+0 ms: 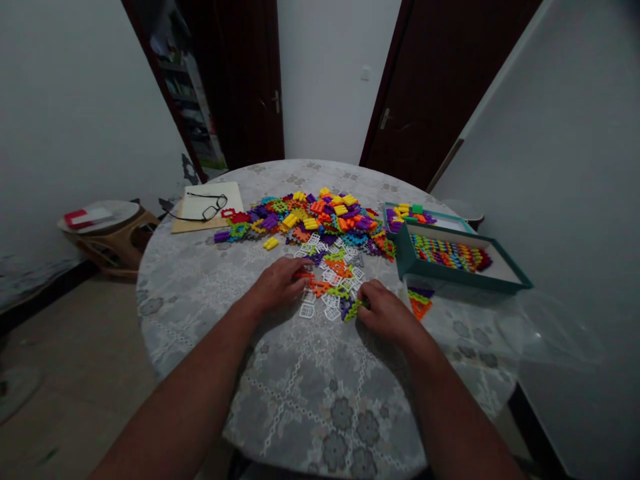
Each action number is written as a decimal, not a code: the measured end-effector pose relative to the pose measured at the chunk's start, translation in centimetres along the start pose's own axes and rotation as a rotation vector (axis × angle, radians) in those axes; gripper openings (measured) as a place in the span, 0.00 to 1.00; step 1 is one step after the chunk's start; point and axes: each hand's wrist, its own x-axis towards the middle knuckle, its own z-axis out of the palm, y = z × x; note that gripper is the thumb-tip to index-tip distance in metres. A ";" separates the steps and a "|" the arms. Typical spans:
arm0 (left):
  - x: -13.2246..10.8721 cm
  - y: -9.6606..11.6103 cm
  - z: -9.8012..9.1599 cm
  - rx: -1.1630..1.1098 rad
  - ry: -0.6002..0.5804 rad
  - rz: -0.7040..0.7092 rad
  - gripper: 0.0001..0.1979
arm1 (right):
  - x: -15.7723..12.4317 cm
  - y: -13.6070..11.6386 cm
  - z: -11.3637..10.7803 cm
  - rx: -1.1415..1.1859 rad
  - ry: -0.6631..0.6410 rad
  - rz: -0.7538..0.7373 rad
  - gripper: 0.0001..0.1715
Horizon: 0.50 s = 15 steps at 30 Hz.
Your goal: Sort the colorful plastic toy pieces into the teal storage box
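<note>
On the near side of a heap of colourful plastic building pieces point(330, 217), my two hands work low over the table. My left hand point(280, 285) is closed, its fingertips around an orange plastic piece point(303, 274). My right hand point(387, 310) is curled, with thumb and fingers on a green plastic piece point(353, 311) beside a purple triangular piece point(345, 306). Between the hands lie white lattice-like pieces point(331, 300) mixed with orange triangular pieces point(319, 288) and green ones. My fingers partly cover the pieces they touch.
Right of the heap stands a teal box point(465, 277) of multicoloured pieces, with another open box point(430, 219) behind it. Clear plastic point(545, 327) lies at the right edge. Eyeglasses point(207, 210) rest on papers point(230, 193) at left. A patterned cloth point(310, 393) covers the round table.
</note>
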 end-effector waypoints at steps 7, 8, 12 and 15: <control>0.4 -2.1 -1.3 -0.032 0.288 -0.219 0.14 | 0.5 -1.0 -0.5 0.153 -0.027 0.035 0.04; 0.4 -2.7 -1.2 -0.027 0.299 -0.226 0.14 | 0.6 -1.2 -0.3 0.173 -0.017 0.019 0.04; 0.4 -4.3 -0.5 0.029 0.267 -0.191 0.14 | 1.0 -1.7 0.9 0.205 0.090 -0.064 0.13; 0.5 -4.1 0.0 0.109 0.272 -0.158 0.15 | 1.1 -1.9 2.0 0.158 0.130 -0.103 0.21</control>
